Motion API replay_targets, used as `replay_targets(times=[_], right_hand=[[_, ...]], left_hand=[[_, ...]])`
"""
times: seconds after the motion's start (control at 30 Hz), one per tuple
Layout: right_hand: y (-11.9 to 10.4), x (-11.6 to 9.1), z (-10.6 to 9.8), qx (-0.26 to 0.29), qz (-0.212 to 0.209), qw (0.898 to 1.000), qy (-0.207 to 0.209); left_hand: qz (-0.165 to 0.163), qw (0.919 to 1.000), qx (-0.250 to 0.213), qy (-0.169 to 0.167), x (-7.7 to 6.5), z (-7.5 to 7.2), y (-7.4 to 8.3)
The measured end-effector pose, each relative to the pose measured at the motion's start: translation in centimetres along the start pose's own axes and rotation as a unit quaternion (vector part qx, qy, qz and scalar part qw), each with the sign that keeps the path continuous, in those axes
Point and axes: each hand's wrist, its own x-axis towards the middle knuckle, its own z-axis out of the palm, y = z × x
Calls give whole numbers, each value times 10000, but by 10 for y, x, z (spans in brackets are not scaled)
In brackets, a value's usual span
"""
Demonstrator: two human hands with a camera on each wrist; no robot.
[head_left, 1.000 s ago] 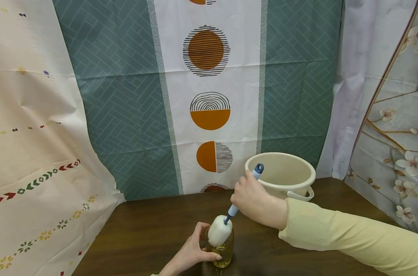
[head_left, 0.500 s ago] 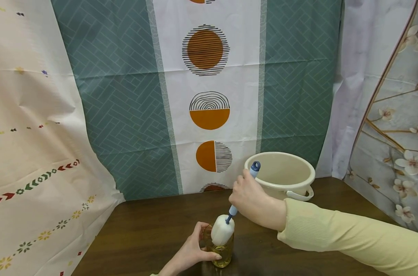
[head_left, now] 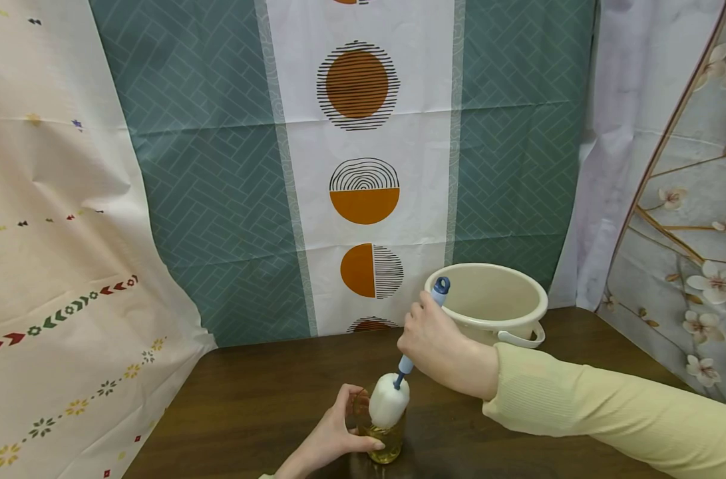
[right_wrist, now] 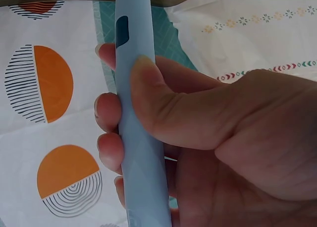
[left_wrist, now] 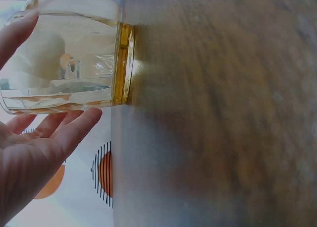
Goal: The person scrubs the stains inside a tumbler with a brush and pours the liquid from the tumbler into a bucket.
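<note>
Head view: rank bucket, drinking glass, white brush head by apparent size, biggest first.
1. Bucket, clearly largest
2. Drinking glass, by full outline; partly covered by hand and brush head
3. White brush head

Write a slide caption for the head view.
Left hand holds a glass on the table while the right hand grips a brush, its white head at the glass's mouth; bucket behind.
</note>
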Motion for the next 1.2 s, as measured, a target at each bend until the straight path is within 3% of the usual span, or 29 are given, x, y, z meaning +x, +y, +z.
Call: replay_targets(times=[0.43, 0.77, 1.2], right_hand=[[5, -2, 2, 136, -226, 9992, 301], [5, -3, 6, 98, -478, 9985, 266], [5, -5, 12, 164, -545, 9968, 556]], left_hand=[[-20, 10000, 0, 1, -1, 0, 1], [-32, 9999, 118, 35, -1, 1, 1], [-1, 10000, 65, 66, 0, 0, 1]])
